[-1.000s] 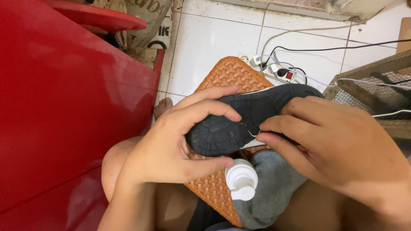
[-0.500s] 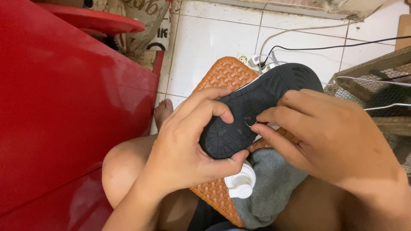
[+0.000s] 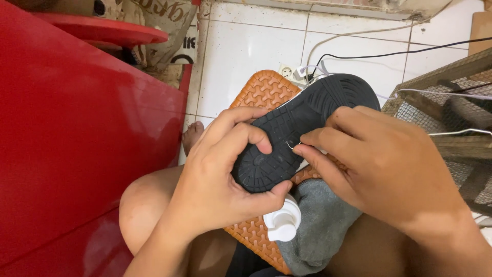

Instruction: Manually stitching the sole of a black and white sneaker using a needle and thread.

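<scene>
My left hand (image 3: 218,177) grips the heel end of a shoe with a black rubber sole (image 3: 302,125), sole turned up toward me, thumb under it and fingers curled over the tread. At the sole's edge my right hand (image 3: 382,166) pinches a thin white thread or needle (image 3: 291,146) between thumb and forefinger. The shoe hangs above an orange sole with a woven pattern (image 3: 264,92) lying across my lap. A white bottle cap (image 3: 282,223) sits just under my left thumb, next to a grey cloth (image 3: 318,225).
A large red panel (image 3: 77,154) fills the left side. A wire-mesh wooden crate (image 3: 451,102) stands at the right. On the white tiled floor (image 3: 246,46) lie a power strip (image 3: 294,73) and cables. A printed sack (image 3: 164,31) leans at the back. My bare knee (image 3: 146,200) and toes show.
The shoe has been lifted and tilted further away, more of the sole's front showing. My right fingers have slid to the sole's edge and pinch the thread there.
</scene>
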